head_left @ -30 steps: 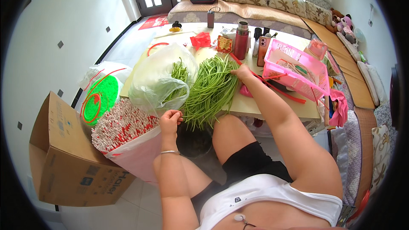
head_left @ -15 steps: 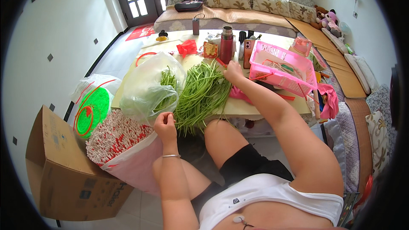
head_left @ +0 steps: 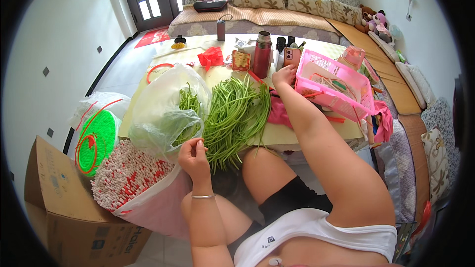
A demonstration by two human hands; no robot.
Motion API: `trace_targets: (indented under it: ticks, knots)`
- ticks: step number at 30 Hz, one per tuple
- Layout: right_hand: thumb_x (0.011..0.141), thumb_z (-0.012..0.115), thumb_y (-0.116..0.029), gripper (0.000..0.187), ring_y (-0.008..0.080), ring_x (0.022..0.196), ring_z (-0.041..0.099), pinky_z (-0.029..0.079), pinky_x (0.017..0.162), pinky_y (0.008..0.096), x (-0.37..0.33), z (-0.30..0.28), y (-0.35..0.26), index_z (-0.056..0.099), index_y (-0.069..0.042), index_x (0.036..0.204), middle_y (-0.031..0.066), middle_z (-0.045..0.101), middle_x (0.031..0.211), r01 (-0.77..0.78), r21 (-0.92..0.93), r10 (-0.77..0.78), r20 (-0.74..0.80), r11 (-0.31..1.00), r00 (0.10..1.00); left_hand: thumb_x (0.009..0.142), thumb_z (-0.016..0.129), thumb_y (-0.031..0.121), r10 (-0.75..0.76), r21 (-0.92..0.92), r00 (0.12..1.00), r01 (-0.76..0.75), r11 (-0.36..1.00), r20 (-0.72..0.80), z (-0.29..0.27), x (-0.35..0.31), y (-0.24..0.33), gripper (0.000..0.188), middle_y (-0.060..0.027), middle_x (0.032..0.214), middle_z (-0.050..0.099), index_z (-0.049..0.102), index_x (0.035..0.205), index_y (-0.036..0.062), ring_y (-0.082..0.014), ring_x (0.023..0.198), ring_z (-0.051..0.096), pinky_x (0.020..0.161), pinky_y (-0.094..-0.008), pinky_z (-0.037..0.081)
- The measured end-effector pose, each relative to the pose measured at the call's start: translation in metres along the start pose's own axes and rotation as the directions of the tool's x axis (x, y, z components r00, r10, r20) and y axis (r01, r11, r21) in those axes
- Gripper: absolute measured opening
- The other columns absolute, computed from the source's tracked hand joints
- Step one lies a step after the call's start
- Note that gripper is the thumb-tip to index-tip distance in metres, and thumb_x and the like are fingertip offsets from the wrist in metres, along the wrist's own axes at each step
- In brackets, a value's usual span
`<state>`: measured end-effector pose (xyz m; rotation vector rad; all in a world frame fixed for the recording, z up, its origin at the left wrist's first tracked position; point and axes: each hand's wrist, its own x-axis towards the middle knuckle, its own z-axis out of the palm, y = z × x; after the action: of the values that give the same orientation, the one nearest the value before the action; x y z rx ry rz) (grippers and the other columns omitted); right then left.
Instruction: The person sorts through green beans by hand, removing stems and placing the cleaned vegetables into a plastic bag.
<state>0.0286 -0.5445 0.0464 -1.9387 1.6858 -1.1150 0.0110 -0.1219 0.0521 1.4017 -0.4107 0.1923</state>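
Note:
Long green vegetable stems (head_left: 232,118) lie in a loose heap at the table's near edge. To their left a clear plastic bag (head_left: 163,94) holds more of them. My left hand (head_left: 194,160) is closed in a pinch just below the bag and beside the heap; what its fingertips hold, if anything, is too small to make out. My right hand (head_left: 284,75) reaches past the heap with curled fingers at the lower end of an upright phone (head_left: 292,57), which it partly hides. A pink plastic basket (head_left: 334,66) with thin sticks inside stands right of this hand.
A dark red flask (head_left: 262,57), a biscuit pack (head_left: 241,60) and a red plastic bag (head_left: 211,57) stand farther back on the table. On the left are a cardboard box (head_left: 84,207), a sack of red-and-white sticks (head_left: 131,173) and a bright green bundle (head_left: 96,143).
My right hand has moved right, from the edge of the stems to the phone. The phone's back faces me more squarely. My left hand keeps its pinch, and the whole view has shifted slightly.

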Motion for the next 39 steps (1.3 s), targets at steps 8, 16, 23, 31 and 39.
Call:
trace_targets:
  ticks: [8, 16, 23, 31, 39]
  knots:
    - [0.087, 0.051, -0.011, 0.048, 0.0393, 0.131, 0.038, 0.032, 0.110, 0.0430, 0.060, 0.042, 0.008, 0.039, 0.009, 0.129, 0.0279, 0.035, 0.141, -0.186, -0.085, 0.143, -0.363, 0.979, 0.921, 0.085, 0.059, 0.000, -0.028, -0.047, 0.999, 0.030, 0.998, 0.024, 0.006, 0.002, -0.003, 0.006, -0.0047, 0.080, 0.061, 0.065, 0.085, -0.0026, -0.0088, 0.061, 0.056, 0.058, -0.0209, 0.044]
    - [0.092, 0.043, -0.015, 0.036, 0.0387, 0.126, 0.045, 0.038, 0.105, 0.0433, 0.054, 0.035, -0.013, 0.046, 0.005, 0.122, 0.0281, 0.042, 0.137, -0.101, -0.214, 0.022, -0.343, 0.972, 0.939, 0.086, 0.059, 0.000, -0.065, -0.010, 0.998, 0.065, 0.998, -0.012, -0.015, 0.011, -0.003, 0.006, -0.0043, 0.081, 0.063, 0.065, 0.085, -0.0024, -0.0078, 0.062, 0.056, 0.059, -0.0203, 0.045]
    - [0.093, 0.044, -0.019, 0.052, 0.0306, 0.119, 0.053, 0.043, 0.100, 0.0388, 0.077, 0.046, -0.001, 0.034, 0.001, 0.140, 0.0201, 0.051, 0.130, -0.203, -0.357, 0.053, -0.389, 0.912, 0.920, 0.085, 0.059, 0.000, -0.082, 0.009, 0.996, 0.082, 0.997, -0.021, -0.019, 0.013, -0.002, 0.006, -0.0042, 0.079, 0.063, 0.065, 0.085, -0.0021, -0.0078, 0.062, 0.056, 0.058, -0.0204, 0.045]
    - [0.083, 0.061, -0.019, 0.067, 0.0347, 0.116, 0.054, 0.045, 0.098, 0.0415, 0.100, 0.030, 0.019, 0.031, 0.002, 0.139, 0.0219, 0.052, 0.127, -0.122, -0.277, 0.034, -0.300, 0.953, 0.953, 0.085, 0.061, 0.001, -0.111, -0.034, 0.994, 0.111, 0.993, -0.012, -0.004, 0.012, -0.011, 0.006, -0.0029, 0.074, 0.062, 0.066, 0.084, -0.0017, -0.0078, 0.060, 0.056, 0.056, -0.0206, 0.045]
    - [0.074, 0.070, -0.010, 0.080, 0.0389, 0.117, 0.048, 0.041, 0.101, 0.0412, 0.029, -0.006, -0.012, 0.029, 0.004, 0.141, 0.0232, 0.049, 0.125, 0.240, -0.116, -0.248, -0.057, 0.964, 0.967, 0.085, 0.061, 0.001, -0.116, -0.020, 0.993, 0.116, 0.993, -0.011, -0.003, 0.016, -0.021, 0.006, -0.0032, 0.074, 0.062, 0.066, 0.083, -0.0023, -0.0075, 0.060, 0.056, 0.056, -0.0205, 0.044]
